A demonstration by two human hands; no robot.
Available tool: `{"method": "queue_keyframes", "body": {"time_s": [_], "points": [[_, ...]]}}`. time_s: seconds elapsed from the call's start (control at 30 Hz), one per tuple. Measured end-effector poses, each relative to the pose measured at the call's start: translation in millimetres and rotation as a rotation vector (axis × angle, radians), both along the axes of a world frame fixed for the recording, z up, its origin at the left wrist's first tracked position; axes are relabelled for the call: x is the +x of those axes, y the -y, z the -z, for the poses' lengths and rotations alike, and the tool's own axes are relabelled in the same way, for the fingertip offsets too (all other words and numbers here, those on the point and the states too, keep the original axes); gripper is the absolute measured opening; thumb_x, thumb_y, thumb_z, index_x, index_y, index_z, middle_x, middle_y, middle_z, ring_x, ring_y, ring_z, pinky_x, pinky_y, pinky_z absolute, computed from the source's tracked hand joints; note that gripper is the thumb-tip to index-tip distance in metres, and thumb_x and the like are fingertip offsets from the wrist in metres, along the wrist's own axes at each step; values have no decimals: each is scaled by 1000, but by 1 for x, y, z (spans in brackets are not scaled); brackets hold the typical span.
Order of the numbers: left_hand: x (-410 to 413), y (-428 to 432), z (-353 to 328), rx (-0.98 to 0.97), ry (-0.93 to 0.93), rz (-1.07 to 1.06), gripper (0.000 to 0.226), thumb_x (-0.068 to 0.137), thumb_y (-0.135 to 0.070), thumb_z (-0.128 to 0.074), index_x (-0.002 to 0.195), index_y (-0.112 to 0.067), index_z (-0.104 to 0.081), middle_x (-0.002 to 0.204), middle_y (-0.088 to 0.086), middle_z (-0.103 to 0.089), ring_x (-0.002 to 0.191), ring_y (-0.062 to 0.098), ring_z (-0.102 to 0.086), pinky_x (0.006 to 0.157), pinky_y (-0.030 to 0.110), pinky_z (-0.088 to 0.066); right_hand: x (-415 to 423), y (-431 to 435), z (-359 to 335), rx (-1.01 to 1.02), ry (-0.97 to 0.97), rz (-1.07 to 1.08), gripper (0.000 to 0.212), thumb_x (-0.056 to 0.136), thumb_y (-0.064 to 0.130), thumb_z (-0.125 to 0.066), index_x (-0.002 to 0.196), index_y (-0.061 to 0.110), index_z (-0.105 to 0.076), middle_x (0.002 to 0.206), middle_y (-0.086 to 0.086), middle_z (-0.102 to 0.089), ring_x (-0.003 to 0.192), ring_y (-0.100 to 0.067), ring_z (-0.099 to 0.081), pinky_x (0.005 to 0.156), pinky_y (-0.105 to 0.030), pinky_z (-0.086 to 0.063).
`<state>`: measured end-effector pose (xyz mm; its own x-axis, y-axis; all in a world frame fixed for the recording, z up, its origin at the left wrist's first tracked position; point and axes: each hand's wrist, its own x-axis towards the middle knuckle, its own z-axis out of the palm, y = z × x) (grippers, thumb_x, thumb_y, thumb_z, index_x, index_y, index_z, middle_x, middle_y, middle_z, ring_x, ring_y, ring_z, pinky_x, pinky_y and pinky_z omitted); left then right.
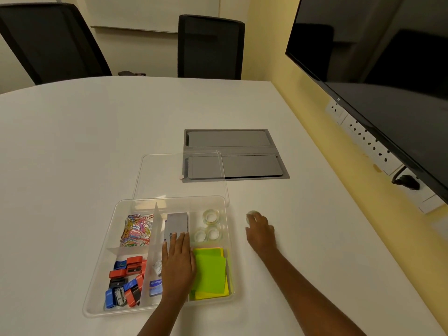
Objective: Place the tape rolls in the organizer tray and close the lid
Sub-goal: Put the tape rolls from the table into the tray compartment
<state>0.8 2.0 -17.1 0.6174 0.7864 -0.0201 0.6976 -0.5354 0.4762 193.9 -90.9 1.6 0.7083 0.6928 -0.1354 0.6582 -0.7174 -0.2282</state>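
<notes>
A clear plastic organizer tray [101, 251] sits on the white table in front of me. Three clear tape rolls [210, 216] lie in its back right compartment. The clear lid [155, 175] lies flat on the table just behind the tray. My left hand [178, 263] rests flat inside the tray, over the middle compartment. On the table right of the tray, my right hand [260, 232] has its fingers closed around another small clear tape roll [251, 214], which is mostly hidden by them.
The tray also holds coloured paper clips [137, 230], red, blue and black sharpeners [124, 278], a grey box [177, 225] and green and yellow sticky notes [211, 272]. A grey cable hatch [242, 154] is set into the table behind. A monitor [388, 69] hangs at right; chairs stand beyond.
</notes>
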Motion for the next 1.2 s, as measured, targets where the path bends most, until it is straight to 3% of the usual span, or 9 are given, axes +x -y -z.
{"method": "queue_keyframes", "body": {"time_s": [0.13, 0.27, 0.43, 0.57, 0.7, 0.87, 1.03, 1.2], "points": [[0, 1, -1, 10, -3, -3, 60, 84, -29, -14, 138, -10, -29, 149, 11, -32, 142, 26, -18, 116, 38, 1, 8, 9, 7, -117, -31, 11, 46, 97, 24, -45, 140, 12, -31, 153, -1, -24, 139, -20, -28, 106, -39, -37], [0, 0, 0, 4, -14, -2, 61, 83, -31, -11, 139, -11, -26, 150, 10, -30, 143, 25, -16, 116, 37, 4, 6, 10, 9, -71, -61, 73, 34, 95, 17, -49, 129, 11, -45, 152, -9, -22, 133, -27, -36, 103, -38, -44], [2, -1, 0, 19, -3, 6, 59, 84, -28, -15, 138, -8, -29, 148, 13, -34, 142, 27, -18, 116, 39, 1, -4, -5, -7, 266, -248, 206, 28, 94, 13, -54, 118, -2, -54, 146, -17, -30, 122, -36, -49, 97, -40, -47], [7, 2, -2, 8, 29, 19, 57, 85, -26, -17, 137, -7, -32, 147, 14, -36, 141, 29, -21, 115, 39, 1, -20, -31, -29, 473, -190, 82, 23, 92, 12, -57, 111, -1, -59, 140, -14, -39, 118, -31, -53, 90, -39, -50], [-6, -5, -2, 18, 42, -46, 55, 86, -26, -19, 136, -7, -33, 146, 15, -36, 141, 30, -22, 115, 39, 0, -51, -73, -34, 263, -72, -221, 24, 95, 11, -48, 117, 5, -53, 136, -11, -43, 116, -29, -50, 85, -36, -49], [-2, -1, 3, 20, -5, -11, 51, 92, -29, -15, 141, -13, -21, 153, 8, -24, 144, 24, -11, 112, 34, 11, -56, -83, -21, 82, -82, -276, 27, 94, 0, -40, 120, 3, -49, 126, -17, -47, 108, -32, -55, 84, -38, -47], [0, 0, 3, 39, 1, -12, 52, 92, -28, -15, 141, -14, -21, 153, 7, -24, 144, 23, -9, 112, 33, 12, -55, -77, -11, 159, -116, -286, 36, 93, -4, -45, 126, 8, -50, 128, -12, -53, 111, -26, -57, 87, -33, -49], [-1, -1, 3, 23, 3, 0, 47, 96, -23, -25, 142, -15, -17, 154, 7, -20, 144, 22, -7, 114, 34, 10, -55, -54, -11, 316, -27, -262, 33, 90, -5, -46, 117, 6, -61, 120, -12, -62, 108, -28, -59, 90, -34, -49]]}}
